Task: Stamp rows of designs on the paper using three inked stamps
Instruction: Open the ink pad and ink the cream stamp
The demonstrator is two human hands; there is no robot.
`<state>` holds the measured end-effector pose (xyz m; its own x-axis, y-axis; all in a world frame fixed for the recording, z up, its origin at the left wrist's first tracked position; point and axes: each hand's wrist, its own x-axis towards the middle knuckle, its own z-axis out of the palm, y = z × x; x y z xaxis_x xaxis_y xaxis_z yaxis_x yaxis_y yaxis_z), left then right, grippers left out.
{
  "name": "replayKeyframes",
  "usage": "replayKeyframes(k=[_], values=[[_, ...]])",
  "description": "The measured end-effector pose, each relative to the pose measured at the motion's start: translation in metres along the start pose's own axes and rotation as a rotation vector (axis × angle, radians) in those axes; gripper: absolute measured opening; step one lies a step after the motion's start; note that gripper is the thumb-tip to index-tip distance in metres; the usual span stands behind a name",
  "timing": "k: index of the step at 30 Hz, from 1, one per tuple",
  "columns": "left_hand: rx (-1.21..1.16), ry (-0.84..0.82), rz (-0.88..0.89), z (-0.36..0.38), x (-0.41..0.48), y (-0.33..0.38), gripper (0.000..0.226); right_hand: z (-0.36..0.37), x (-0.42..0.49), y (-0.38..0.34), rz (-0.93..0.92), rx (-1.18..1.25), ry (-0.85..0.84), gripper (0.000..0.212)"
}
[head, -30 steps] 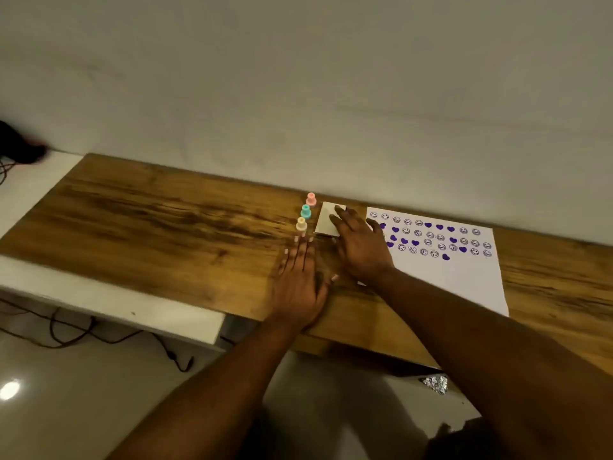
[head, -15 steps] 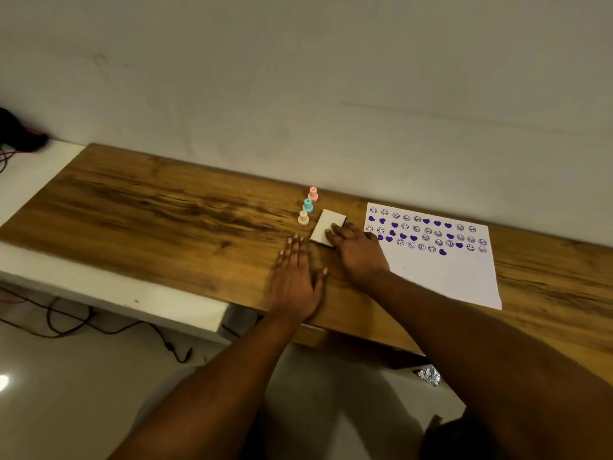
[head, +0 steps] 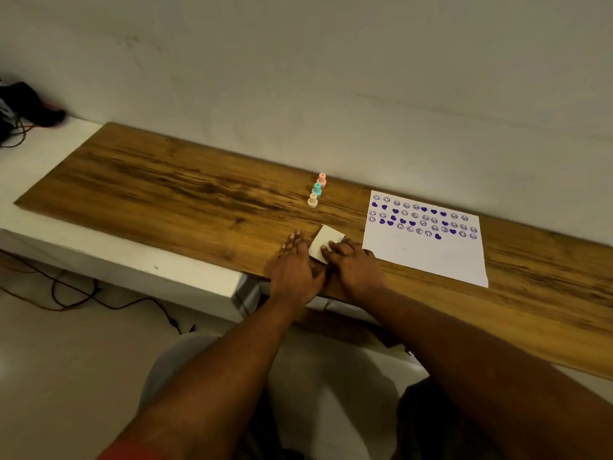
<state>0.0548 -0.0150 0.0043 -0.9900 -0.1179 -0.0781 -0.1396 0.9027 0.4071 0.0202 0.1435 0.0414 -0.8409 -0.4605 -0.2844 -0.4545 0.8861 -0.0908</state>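
Observation:
A white sheet of paper (head: 428, 257) lies on the wooden table (head: 185, 207), with rows of purple smiley faces and hearts stamped across its upper half. Three small stamps stand in a line left of it: pink (head: 321, 179), teal (head: 317, 189) and cream (head: 312, 200). A small white ink pad (head: 324, 242) lies near the table's front edge. My right hand (head: 355, 268) rests flat with its fingers on the pad. My left hand (head: 293, 272) lies flat on the wood just left of the pad, fingers straight.
A white ledge (head: 109, 257) runs along the table's left and front side. Dark items and cables (head: 23, 107) lie at the far left, and more cables trail on the floor (head: 109, 300). A plain wall stands behind the table.
My right hand has slid the ink pad away from the stamps toward the table's front edge. My left hand has drawn back with it. The stamps and paper stay put.

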Motion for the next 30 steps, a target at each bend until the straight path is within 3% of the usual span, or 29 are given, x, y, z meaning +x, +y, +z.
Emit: replayKeyframes(k=[4,9,18,24,30], values=[[-0.007,0.003,-0.025,0.003,0.001,0.005,0.095,0.005,-0.004,0.002,-0.027,-0.014,0.013,0.075],[0.040,0.012,-0.001,0.010,0.005,0.003,0.100,-0.007,0.017,0.026,-0.145,0.044,0.096,0.048],[0.036,-0.029,0.157,0.004,0.013,-0.007,0.095,-0.026,0.043,0.066,-0.366,0.082,0.044,0.037],[0.047,-0.062,0.217,-0.006,0.026,-0.009,0.091,-0.031,0.051,0.073,-0.341,0.142,-0.002,0.056],[0.037,-0.078,0.222,-0.015,0.033,-0.009,0.090,-0.033,0.055,0.075,-0.416,0.111,-0.020,0.055]])
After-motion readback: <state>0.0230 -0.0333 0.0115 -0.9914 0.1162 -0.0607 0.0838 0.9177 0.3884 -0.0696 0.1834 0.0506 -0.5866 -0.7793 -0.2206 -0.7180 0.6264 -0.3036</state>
